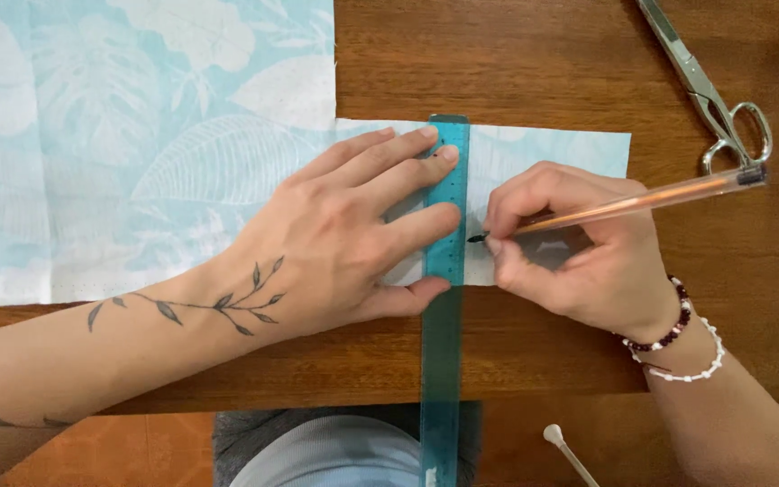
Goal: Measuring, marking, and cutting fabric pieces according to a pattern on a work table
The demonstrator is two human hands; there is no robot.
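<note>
- Brown wooden table point(534, 63) under pale blue leaf-print fabric point(137, 135).
- Left hand point(335, 239) lies flat, fingers spread, pressing the teal ruler point(448, 252) onto the fabric.
- Right hand point(579, 248), just right of the ruler, pinches an orange pen point(624, 200), tip at the ruler's edge.

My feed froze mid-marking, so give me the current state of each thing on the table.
Left hand: flat, pressing the ruler.
Right hand: gripping the pen.
Translucent teal plastic ruler: lying across the fabric, overhanging the table edge.
Orange transparent pen: tip on fabric beside the ruler.
Pale blue leaf-print fabric: spread flat.
Silver metal scissors: closed, unheld.
</note>
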